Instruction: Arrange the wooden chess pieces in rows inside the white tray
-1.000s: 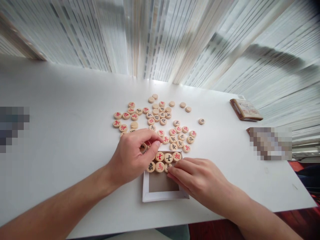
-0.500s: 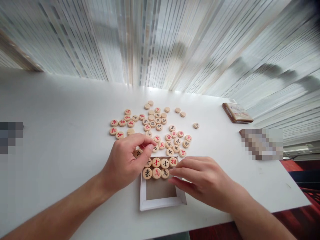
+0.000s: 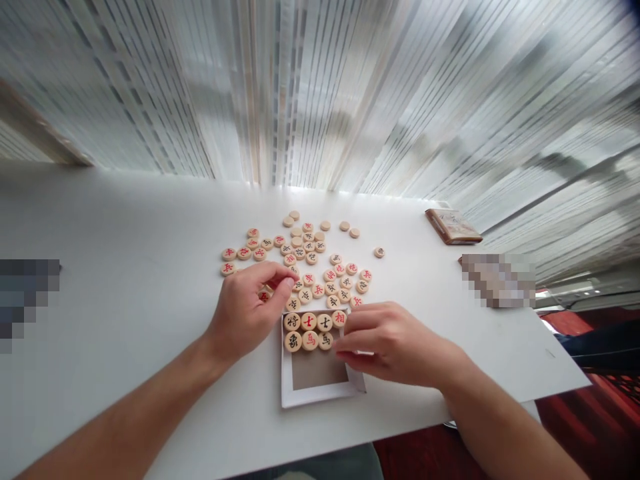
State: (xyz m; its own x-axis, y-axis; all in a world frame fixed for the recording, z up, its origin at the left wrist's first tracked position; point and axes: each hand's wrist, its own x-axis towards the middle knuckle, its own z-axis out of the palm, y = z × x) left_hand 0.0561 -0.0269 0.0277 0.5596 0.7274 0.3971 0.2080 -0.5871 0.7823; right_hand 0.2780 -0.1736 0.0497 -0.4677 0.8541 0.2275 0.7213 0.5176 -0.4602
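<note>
A white open box (image 3: 320, 396) lies near the table's front edge. In its far part stand two rows of round wooden pieces with red and black characters, among them a red-marked piece (image 3: 310, 341). My left hand (image 3: 257, 303) hovers over loose pieces left of the box, thumb and forefinger close together; what they hold, if anything, is hidden. My right hand (image 3: 385, 340) is at the box's right side, fingertips beside a black-marked piece (image 3: 325, 341), its fingers slightly apart. Several loose pieces, such as one with a red mark (image 3: 318, 291), lie beyond the box.
The white table (image 3: 125, 293) reaches back to striped curtains (image 3: 300, 100). A small brown box (image 3: 454, 227) lies at the back right, with a blurred-out object (image 3: 497, 280) nearer. Another blurred dark object (image 3: 25, 293) is at the left edge.
The view has shifted a little. My left hand has moved slightly back from the box's left corner, uncovering the black-marked piece there. My right hand stays beside the box.
</note>
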